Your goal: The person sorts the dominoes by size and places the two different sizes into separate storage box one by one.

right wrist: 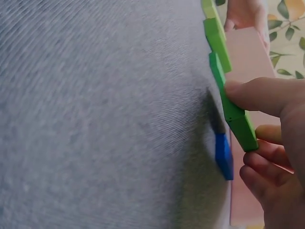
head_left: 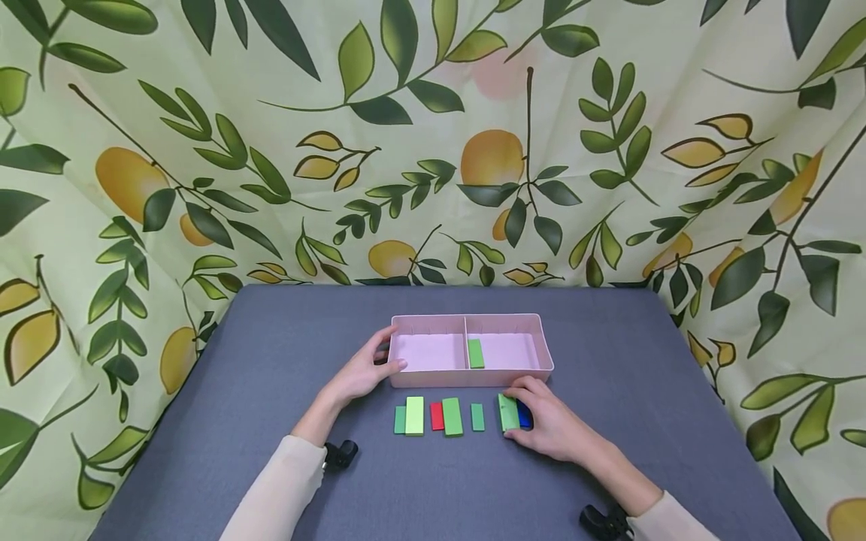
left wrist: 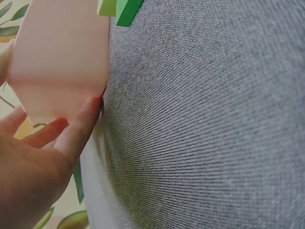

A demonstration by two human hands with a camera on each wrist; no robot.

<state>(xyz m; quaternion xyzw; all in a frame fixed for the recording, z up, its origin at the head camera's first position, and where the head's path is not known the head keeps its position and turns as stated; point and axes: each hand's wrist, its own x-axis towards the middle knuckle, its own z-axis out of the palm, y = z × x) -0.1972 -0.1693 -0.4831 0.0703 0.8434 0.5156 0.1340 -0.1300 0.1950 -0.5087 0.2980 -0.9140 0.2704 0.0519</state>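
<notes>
A pink divided box (head_left: 438, 379) lies on the table. My left hand (head_left: 361, 370) holds its left end, thumb at the front corner and fingers reaching round to the back; the left wrist view shows fingertips against the box wall (left wrist: 59, 47). My right hand (head_left: 551, 422) pinches a green block (head_left: 508, 413) between thumb and fingers, just in front of the box's right compartment. In the right wrist view this green block (right wrist: 241, 129) is raised, with a blue block (right wrist: 223, 157) on the table below it, partly hidden in the head view.
Another green block (head_left: 476, 354) leans in the right compartment by the divider. In front of the box lie a light green block (head_left: 414, 416), a red block (head_left: 437, 415), a green block (head_left: 452, 417) and two small dark green blocks. A leaf-patterned cloth (head_left: 419, 188) hangs behind.
</notes>
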